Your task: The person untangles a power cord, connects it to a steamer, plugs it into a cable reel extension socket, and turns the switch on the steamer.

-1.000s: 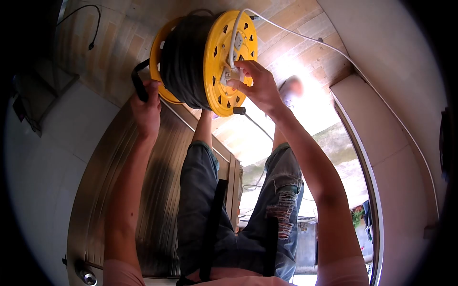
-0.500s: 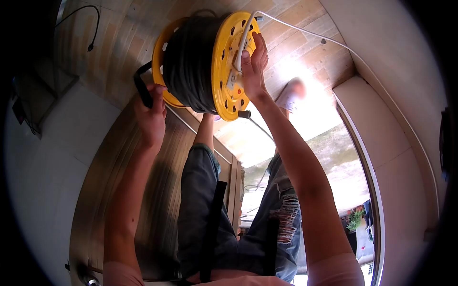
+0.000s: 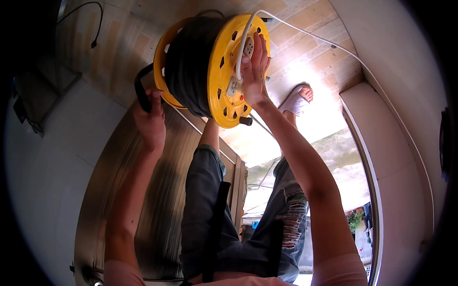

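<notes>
A yellow cable reel [image 3: 218, 90] wound with thick black cable [image 3: 188, 66] is at the top centre, tilted, with sockets [image 3: 249, 46] on its right face. My left hand [image 3: 151, 121] is closed around the black handle [image 3: 140, 86] on the reel's left side. Against the socket face lies my right hand [image 3: 255, 78], its fingers stretched out and the thumb apart. Beside that thumb, a white plug [image 3: 234, 86] sits in the face. From it a white cord [image 3: 305, 32] loops over the rim and runs off right. A dark knob [image 3: 245, 121] sticks out near the lower rim.
Tiled floor [image 3: 129, 43] extends behind the reel, where a loose black plug [image 3: 93, 44] lies at the upper left. A wooden door [image 3: 164, 190] stands on the left. My sandalled foot [image 3: 298, 97] is near a bright doorway. A white wall [image 3: 391, 143] borders the right.
The reel has turned slightly, so its socket face shows more. My right hand has shifted a little with it, uncovering a socket. My left hand keeps its hold on the handle.
</notes>
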Action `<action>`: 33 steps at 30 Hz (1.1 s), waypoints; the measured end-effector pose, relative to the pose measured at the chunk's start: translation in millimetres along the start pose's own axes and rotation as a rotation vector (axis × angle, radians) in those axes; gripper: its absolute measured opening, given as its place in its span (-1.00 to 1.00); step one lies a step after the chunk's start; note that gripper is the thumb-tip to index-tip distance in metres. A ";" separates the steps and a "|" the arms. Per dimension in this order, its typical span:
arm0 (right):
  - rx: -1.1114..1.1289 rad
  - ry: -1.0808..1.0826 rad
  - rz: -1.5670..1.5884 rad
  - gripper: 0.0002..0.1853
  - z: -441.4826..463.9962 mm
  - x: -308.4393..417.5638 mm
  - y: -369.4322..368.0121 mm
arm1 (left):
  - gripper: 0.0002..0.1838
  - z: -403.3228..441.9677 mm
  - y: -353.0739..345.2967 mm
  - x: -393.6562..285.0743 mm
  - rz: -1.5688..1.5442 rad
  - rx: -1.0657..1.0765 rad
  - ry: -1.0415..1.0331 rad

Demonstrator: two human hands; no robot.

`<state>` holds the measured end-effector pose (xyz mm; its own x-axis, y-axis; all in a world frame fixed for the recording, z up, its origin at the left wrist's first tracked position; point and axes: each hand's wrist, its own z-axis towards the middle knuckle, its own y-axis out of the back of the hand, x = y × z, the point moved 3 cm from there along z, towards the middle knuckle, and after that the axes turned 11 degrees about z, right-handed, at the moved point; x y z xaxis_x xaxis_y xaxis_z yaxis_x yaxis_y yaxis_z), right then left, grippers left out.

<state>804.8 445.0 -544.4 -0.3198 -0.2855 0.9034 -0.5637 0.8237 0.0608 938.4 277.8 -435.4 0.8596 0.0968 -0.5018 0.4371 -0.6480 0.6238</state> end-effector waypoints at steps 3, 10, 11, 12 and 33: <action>-0.050 0.038 -0.015 -0.36 -1.0 0.7 0.9 | -0.84 -1.4 0.5 1.4 0.007 -0.016 -0.018; -0.196 0.078 0.002 -0.62 -10.5 8.1 8.2 | -0.84 0.4 1.0 0.6 -0.008 -0.023 -0.040; -0.160 0.064 0.056 -0.59 -11.5 10.4 9.8 | -0.84 1.3 1.1 1.7 -0.004 -0.022 -0.050; -0.123 0.050 0.110 -0.55 -12.5 12.6 9.7 | -0.83 2.0 2.2 2.6 0.000 -0.022 -0.060; 0.072 -0.270 0.912 -0.57 -36.5 61.6 55.5 | -0.75 -25.3 -12.5 -20.8 -0.055 0.187 -0.043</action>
<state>781.6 491.1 -469.9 -0.8194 0.3407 0.4609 -0.0530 0.7557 -0.6528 921.7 303.0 -417.6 0.8219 0.1056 -0.5598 0.4224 -0.7723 0.4744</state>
